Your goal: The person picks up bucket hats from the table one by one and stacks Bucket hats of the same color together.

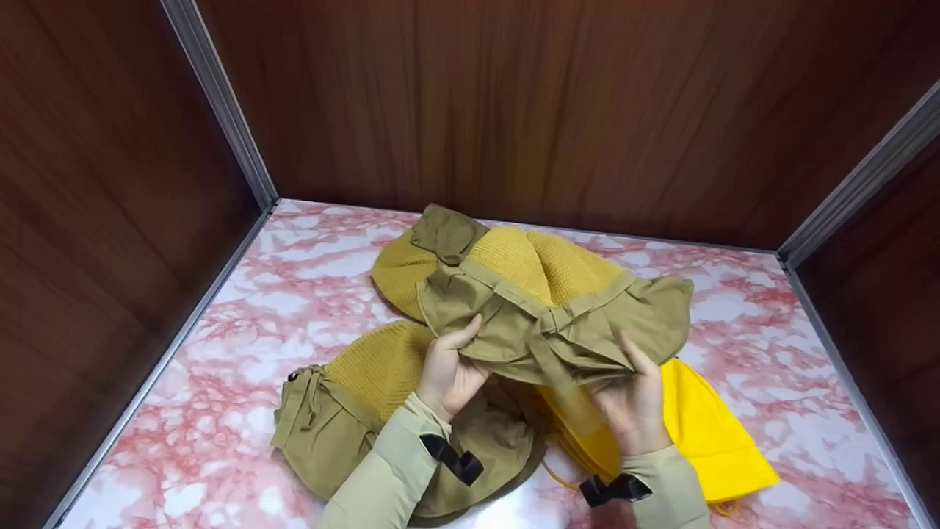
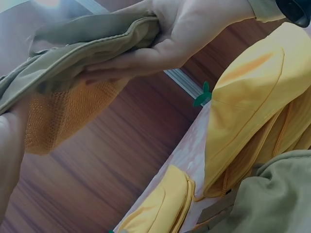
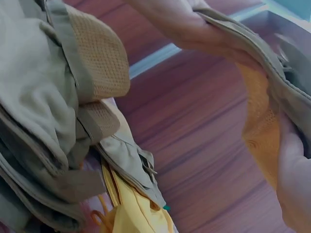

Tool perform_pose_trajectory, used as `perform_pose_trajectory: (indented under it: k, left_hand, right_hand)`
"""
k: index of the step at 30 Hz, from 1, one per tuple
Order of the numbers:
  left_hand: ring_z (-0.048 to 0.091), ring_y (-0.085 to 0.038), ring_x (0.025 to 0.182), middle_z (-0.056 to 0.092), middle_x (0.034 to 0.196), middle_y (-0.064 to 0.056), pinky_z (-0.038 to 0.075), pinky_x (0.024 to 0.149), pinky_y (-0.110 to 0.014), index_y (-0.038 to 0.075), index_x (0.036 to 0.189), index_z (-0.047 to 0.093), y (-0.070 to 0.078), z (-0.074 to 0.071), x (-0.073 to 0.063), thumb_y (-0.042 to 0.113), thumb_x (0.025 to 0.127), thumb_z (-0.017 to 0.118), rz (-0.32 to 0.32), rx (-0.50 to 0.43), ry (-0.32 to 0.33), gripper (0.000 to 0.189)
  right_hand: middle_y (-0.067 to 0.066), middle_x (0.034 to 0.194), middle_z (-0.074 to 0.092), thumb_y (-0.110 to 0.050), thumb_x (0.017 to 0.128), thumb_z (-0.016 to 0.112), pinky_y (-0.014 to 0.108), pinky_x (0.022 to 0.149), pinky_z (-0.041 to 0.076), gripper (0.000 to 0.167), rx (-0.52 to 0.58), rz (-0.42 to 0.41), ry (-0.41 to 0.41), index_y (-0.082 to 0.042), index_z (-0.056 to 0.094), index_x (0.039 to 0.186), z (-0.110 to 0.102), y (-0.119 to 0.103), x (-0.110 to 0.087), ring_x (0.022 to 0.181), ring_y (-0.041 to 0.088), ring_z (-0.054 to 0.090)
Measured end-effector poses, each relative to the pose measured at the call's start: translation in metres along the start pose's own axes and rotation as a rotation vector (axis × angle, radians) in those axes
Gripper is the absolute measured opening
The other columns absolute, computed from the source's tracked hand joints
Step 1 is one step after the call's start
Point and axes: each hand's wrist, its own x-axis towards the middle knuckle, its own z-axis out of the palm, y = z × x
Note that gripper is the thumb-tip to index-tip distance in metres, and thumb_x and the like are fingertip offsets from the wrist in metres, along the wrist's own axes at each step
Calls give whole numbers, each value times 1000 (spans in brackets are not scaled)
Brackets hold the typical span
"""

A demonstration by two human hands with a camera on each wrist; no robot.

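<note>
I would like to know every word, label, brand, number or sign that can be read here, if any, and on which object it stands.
There are none: no text can be read in any of the three views.
In the head view, no lettering shows on the held hat, the khaki-brimmed hat at lower left, the bright yellow hat or the black wrist straps.

pale green padded sleeves [image 1: 383, 470], black wrist straps [image 1: 439, 447]

Yellow mesh hat [image 1: 547, 290], khaki brim [image 1: 650, 319], knotted strap [image 1: 556, 320], held up.
</note>
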Motion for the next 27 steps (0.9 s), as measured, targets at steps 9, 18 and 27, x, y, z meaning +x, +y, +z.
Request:
perform_pose_trajectory:
  k: [9,18,27]
  left_hand:
    - [64,-15,93,66,102,-3,53,88,-29,5,110,58,0,1,-1,13,106,37,24,-53,-2,23]
    - [65,-15,104,69,107,0,50,99,-32,11,107,62,-20,2,-3,0,98,46,125,93,13,21]
    - [65,-18,110,68,116,-6,54,98,-36,-1,123,53,-36,1,-1,-22,81,59,296,193,155,47]
  right_hand:
    - [19,99,71,3,102,43,37,85,60,23,-94,-71,14,10,64,103,2,6,3,91,29,72]
    - [18,101,72,4,102,45,35,88,59,24,-126,-153,51,10,68,102,4,27,2,95,25,71]
    - [12,89,71,-3,103,46,30,84,59,25,-229,-201,156,5,69,95,10,56,-4,84,21,71]
